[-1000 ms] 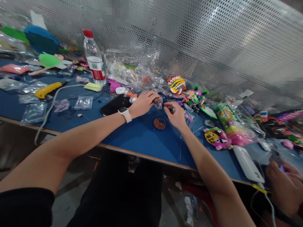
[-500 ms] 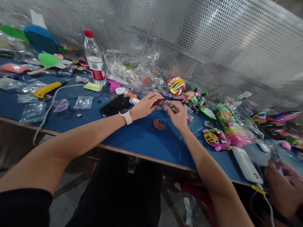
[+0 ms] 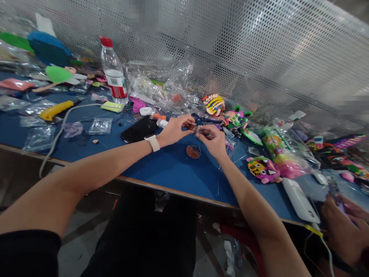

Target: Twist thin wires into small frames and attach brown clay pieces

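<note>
My left hand (image 3: 178,130) and my right hand (image 3: 213,141) meet above the blue table, fingertips pinched on a small crinkled clear plastic bag (image 3: 197,129). Something brown shows in it by the left fingers; its exact shape is too small to make out. Just below the hands lies a flat brown piece (image 3: 193,152), like modelling clay, with a clear rim around its right side. Behind the fingers is a dark blue-handled tool (image 3: 206,120), partly covered. A black phone-like slab (image 3: 138,130) lies left of my left wrist.
A water bottle (image 3: 114,73) stands at the back left, near a yellow cutter (image 3: 57,110). A tiger-face clay figure (image 3: 264,169) and a white power bank (image 3: 300,200) lie to the right. Another person's hands (image 3: 346,223) hold something at the right edge.
My hands have come slightly closer together, the right one shifting left. The clear bag between them sits a little lower and looks more bunched.
</note>
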The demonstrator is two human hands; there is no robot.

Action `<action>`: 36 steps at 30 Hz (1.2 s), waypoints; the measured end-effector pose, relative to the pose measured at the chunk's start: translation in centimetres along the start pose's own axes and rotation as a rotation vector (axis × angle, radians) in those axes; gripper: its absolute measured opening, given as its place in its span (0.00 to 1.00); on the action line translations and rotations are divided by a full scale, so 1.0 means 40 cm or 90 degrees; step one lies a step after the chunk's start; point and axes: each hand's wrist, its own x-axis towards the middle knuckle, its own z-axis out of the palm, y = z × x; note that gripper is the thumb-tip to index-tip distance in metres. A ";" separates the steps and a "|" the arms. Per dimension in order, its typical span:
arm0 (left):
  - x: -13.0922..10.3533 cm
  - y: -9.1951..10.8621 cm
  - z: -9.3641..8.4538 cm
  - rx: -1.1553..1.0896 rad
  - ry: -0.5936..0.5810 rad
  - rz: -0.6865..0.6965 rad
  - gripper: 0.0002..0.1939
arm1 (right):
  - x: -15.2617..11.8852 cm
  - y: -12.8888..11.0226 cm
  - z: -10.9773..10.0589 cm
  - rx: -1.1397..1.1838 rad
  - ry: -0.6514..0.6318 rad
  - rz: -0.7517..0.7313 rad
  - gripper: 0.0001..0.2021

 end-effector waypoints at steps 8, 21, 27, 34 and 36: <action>-0.002 0.020 0.009 -0.079 0.008 -0.019 0.10 | -0.010 -0.027 0.010 0.000 -0.016 -0.018 0.18; 0.008 -0.003 0.005 -0.051 -0.024 -0.031 0.09 | -0.004 -0.013 0.003 -0.029 0.031 -0.023 0.16; 0.006 0.005 0.006 -0.017 -0.024 -0.039 0.07 | -0.008 -0.027 -0.004 -0.068 -0.021 -0.044 0.14; 0.013 0.013 -0.001 -0.001 -0.058 -0.016 0.08 | 0.002 -0.012 -0.014 -0.174 -0.058 -0.105 0.11; 0.018 0.017 -0.001 0.010 -0.066 -0.010 0.08 | 0.011 -0.002 -0.019 -0.215 -0.056 -0.128 0.11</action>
